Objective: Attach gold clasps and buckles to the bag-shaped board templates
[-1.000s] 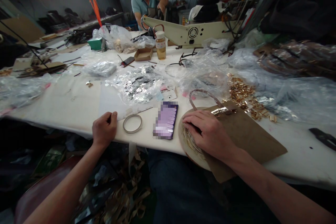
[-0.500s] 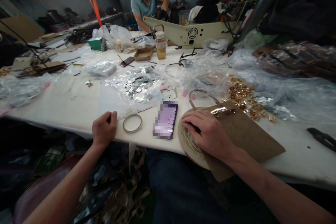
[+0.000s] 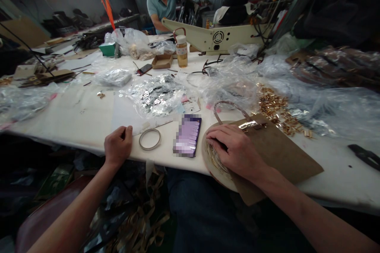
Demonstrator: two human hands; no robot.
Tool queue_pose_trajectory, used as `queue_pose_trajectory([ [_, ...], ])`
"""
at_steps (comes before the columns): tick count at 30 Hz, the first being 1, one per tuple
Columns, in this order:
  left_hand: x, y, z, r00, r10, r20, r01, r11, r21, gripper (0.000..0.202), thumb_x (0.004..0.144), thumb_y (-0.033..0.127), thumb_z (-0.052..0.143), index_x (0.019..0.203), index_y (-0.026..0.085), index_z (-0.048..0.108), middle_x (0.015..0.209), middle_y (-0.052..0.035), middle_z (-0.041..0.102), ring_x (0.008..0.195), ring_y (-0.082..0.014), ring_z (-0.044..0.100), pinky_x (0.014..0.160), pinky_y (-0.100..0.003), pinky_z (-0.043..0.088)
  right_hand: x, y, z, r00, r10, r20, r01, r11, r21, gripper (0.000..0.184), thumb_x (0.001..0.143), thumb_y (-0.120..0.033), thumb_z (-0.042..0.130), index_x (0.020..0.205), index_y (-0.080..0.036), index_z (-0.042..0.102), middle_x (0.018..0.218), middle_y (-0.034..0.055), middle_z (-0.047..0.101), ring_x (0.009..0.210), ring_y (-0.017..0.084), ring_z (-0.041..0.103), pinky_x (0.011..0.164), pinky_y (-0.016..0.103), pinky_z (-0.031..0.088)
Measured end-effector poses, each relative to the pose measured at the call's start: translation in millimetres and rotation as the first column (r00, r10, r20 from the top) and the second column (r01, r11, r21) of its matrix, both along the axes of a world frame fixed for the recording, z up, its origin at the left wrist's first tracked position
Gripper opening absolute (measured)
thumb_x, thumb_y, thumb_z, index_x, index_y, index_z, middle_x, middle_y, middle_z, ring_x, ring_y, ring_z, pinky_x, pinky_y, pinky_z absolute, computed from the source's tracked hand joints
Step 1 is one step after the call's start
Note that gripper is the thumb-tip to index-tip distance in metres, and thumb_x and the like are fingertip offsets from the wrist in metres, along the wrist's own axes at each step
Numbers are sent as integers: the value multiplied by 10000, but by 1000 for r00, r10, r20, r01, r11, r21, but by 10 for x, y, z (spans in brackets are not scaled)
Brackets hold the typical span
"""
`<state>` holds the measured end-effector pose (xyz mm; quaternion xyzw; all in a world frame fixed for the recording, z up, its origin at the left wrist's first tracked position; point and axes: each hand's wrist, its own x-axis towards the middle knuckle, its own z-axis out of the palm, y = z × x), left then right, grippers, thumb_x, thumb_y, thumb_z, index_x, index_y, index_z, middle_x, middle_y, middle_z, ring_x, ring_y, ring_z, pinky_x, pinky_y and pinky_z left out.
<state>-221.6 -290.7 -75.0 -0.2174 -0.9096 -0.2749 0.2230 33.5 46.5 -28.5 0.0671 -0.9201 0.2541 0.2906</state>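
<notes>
— Where is the brown panel [image 3: 282, 152] lying?

— It is lying right of the phone [image 3: 187, 136], partly over a round tray [image 3: 222, 181], its near corner reaching past the edge of the desk [image 3: 80, 118]. A curved handle [image 3: 228, 104] is arching at its far side.

— What is steadying it?

— Probably the right hand [image 3: 236, 148], which is resting right of the phone, across panel and tray. Its fingers are curling over the tray; whether they are gripping anything, nobody can tell.

— And the left hand [image 3: 118, 146]?

— It is resting left of the phone, loosely closed, with nothing visible inside. A tape roll [image 3: 151, 148] is lying between it and the phone, apparently within easy reach.

— Why is the phone lying face up there?

— Perhaps so that the person is seeing its lit screen.

— And farther out?

— Gold fittings [image 3: 270, 102] are lying loose beyond the phone, to its right, seemingly spread for easy picking; a plastic bag [image 3: 157, 97] is holding shiny pieces beyond it, to its left.
</notes>
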Motion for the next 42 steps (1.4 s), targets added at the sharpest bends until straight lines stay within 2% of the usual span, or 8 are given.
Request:
queue_pose_trajectory([
  [12, -47, -38, -54, 999, -26, -30, 26, 999, 19, 469, 1080, 437, 604, 690, 208, 481, 617, 22, 422, 599, -144, 402, 658, -327, 279, 5, -1, -15, 1000, 12, 3, -12, 1000, -10, 197, 1074, -67, 606, 1122, -219, 722, 1162, 82, 765, 1093, 335, 711, 1024, 555, 557],
  [32, -23, -18, -28, 1000, -4, -15, 4, 1000, 15, 471, 1072, 457, 581, 680, 215, 481, 621, 10, 430, 616, -158, 413, 661, -327, 295, 10, 15, -46, 1000, 15, 19, -15, 1000, -21, 200, 1080, -71, 618, 1148, -232, 715, 1182, 76, 760, 1119, 341, 711, 1042, 557, 553],
  [34, -37, -24, -40, 1000, 4, -11, -4, 1000, 7, 467, 1070, 459, 584, 683, 215, 487, 623, 7, 432, 623, -162, 425, 663, -328, 296, 14, 0, -32, 999, 40, 18, -39, 999, -21, 220, 1088, -81, 616, 1209, -239, 709, 1229, 84, 756, 1161, 344, 706, 1056, 559, 556],
  [37, -49, -33, -54, 1000, 10, -5, -10, 1000, 3, 463, 1071, 461, 582, 688, 215, 498, 624, 5, 439, 625, -165, 428, 664, -329, 299, 21, -42, 14, 990, 141, 34, -141, 990, 1, 330, 1075, -76, 613, 1353, -243, 672, 1355, 97, 728, 1262, 346, 678, 1107, 571, 554],
  [42, -34, -31, -45, 1000, 6, 3, -6, 1000, 16, 473, 1075, 467, 582, 687, 216, 480, 623, 8, 427, 617, -161, 403, 663, -329, 296, 24, -94, 68, 948, 286, 142, -293, 955, 32, 454, 1055, -78, 696, 1467, -253, 623, 1451, 109, 692, 1392, 346, 619, 1193, 583, 517],
])
